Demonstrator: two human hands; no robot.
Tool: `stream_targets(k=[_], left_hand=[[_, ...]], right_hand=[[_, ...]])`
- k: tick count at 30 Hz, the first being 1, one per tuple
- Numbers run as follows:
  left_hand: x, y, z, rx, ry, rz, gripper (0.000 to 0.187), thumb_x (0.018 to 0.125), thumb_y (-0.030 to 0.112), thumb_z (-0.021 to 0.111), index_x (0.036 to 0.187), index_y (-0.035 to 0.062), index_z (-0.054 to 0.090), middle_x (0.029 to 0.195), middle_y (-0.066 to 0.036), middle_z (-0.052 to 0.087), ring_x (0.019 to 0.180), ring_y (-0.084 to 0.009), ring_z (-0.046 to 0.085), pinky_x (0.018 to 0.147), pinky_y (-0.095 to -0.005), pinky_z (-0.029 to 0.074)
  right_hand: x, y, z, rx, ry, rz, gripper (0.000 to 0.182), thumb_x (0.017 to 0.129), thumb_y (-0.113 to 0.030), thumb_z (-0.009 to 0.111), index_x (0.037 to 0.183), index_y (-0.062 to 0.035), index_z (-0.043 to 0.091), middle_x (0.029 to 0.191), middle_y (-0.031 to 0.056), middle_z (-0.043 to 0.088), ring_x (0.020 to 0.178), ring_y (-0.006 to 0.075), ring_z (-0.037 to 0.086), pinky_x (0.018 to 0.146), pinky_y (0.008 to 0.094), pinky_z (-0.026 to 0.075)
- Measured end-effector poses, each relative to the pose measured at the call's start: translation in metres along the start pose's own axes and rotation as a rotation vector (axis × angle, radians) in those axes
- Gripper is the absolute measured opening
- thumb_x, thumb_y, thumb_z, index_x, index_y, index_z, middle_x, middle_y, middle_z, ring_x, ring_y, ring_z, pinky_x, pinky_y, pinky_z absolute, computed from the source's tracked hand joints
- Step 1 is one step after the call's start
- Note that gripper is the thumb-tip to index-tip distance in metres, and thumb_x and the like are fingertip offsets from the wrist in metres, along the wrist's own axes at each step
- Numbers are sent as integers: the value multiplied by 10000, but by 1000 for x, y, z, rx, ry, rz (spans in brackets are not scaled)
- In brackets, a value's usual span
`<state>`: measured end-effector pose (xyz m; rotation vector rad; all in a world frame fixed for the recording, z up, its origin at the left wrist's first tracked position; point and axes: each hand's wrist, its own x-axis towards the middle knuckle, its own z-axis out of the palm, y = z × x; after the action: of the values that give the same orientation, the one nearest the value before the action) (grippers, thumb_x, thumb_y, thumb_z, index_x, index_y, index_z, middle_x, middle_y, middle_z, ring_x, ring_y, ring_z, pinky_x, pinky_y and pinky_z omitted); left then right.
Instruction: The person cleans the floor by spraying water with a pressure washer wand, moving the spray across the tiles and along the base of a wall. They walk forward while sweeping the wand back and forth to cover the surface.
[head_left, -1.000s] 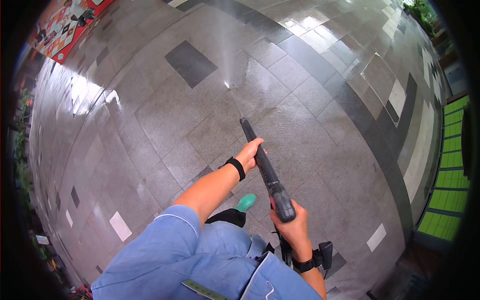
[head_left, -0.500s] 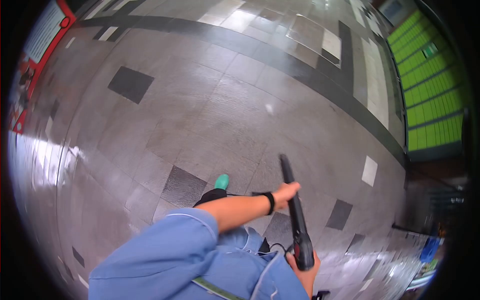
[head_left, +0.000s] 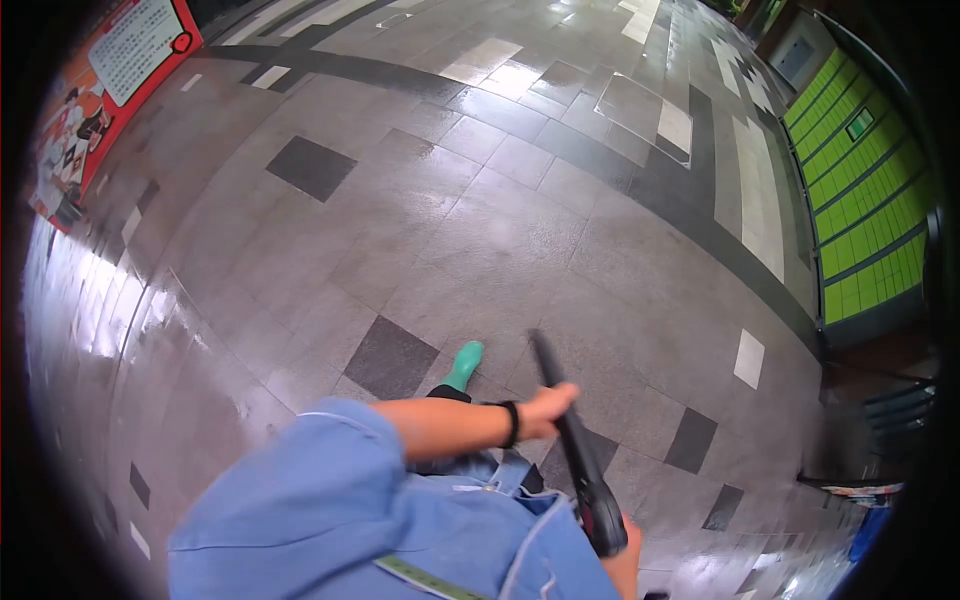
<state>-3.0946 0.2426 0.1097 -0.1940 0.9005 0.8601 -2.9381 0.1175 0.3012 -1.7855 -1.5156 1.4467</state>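
Observation:
A long black tool like a spray gun point(head_left: 579, 450) runs from the middle of the view down to the right, its tip over the tiled floor. My left hand point(head_left: 548, 408), with a black band on its wrist, is closed round the upper part of the tool. My right hand point(head_left: 627, 550) is at the tool's thick rear end; its fingers are mostly hidden behind it. A green boot point(head_left: 465, 364) stands on the floor left of the tip.
Wet grey floor tiles point(head_left: 500, 215) stretch ahead. A red poster board point(head_left: 180, 45) stands at the upper left. Bright green wall panels point(head_left: 870, 200) line the right side, and a dark rack-like object point(head_left: 900, 408) is below them.
The tool and my left hand have swung left and slightly down. The green boot has shifted right, with more of it showing. The view has tilted a little.

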Motion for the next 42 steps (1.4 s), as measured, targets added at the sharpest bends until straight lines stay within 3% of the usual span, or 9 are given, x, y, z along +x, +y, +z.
stream_targets(k=[4, 8, 14, 19, 21, 24, 33, 36, 42], left_hand=[[-65, 32, -95, -252, 414, 224, 219, 815, 219, 463, 932, 48, 392, 839, -116, 415, 779, -255, 497, 741, -467, 448], [-115, 49, -108, -465, 401, 131, 207, 822, 204, 429, 912, 23, 381, 878, -125, 431, 797, -263, 495, 809, -483, 430], [-39, 39, -41, 69, 382, 170, 276, 786, 228, 511, 919, 4, 420, 831, -118, 440, 690, -234, 510, 605, -376, 486], [54, -11, 55, 306, -128, -129, 320, 735, 221, 588, 944, 11, 468, 818, -127, 488, 615, -212, 536, 520, -341, 488], [72, -34, 91, 283, -272, -217, 292, 727, 234, 593, 862, 14, 458, 626, -102, 488, 502, -197, 513, 451, -329, 471], [74, -32, 123, 345, -255, -241, 278, 720, 233, 589, 791, -2, 458, 589, -89, 477, 465, -185, 497, 420, -316, 445], [48, 145, -21, -143, 168, 79, 414, 729, 256, 611, 1013, 63, 380, 952, -129, 389, 724, -274, 479, 685, -475, 424], [29, 178, -83, -402, 283, 116, 354, 763, 296, 556, 943, 74, 347, 830, -135, 414, 697, -265, 467, 685, -503, 431], [55, 191, -65, -259, 452, 30, 323, 773, 242, 501, 985, 65, 333, 764, -139, 421, 636, -242, 472, 585, -449, 472]], right_hand=[[66, 6, 14, 6, -451, -258, 399, 581, -220, 779, 869, -29, 579, 720, 17, 579, 674, 95, 513, 631, 243, 425], [93, -5, 18, 116, -645, -14, 342, 626, -196, 751, 860, -16, 578, 708, 3, 569, 648, 69, 494, 582, 216, 410], [32, 27, 27, 30, -110, -112, 354, 606, -215, 764, 849, -24, 591, 694, 26, 581, 639, 81, 524, 611, 234, 428], [3, -1, 59, -18, 494, 13, 310, 596, -156, 732, 816, -4, 576, 660, 45, 566, 614, 87, 506, 577, 240, 424], [7, -3, 59, -55, 635, 46, 310, 594, -154, 733, 814, -3, 575, 657, 45, 564, 609, 86, 504, 574, 241, 424], [22, -15, 54, -69, 685, 77, 310, 591, -152, 733, 810, -1, 573, 652, 45, 561, 603, 86, 502, 569, 242, 424], [149, -43, 38, 21, -72, -79, 394, 594, -243, 768, 884, -43, 593, 706, 32, 593, 649, 85, 537, 612, 239, 438], [206, -35, 38, 235, -371, -36, 404, 608, -199, 764, 916, -18, 576, 758, 13, 602, 700, 84, 532, 649, 228, 429], [204, -53, 35, 340, -283, 153, 424, 622, -180, 749, 959, -10, 556, 820, 19, 595, 737, 88, 527, 672, 222, 424]])
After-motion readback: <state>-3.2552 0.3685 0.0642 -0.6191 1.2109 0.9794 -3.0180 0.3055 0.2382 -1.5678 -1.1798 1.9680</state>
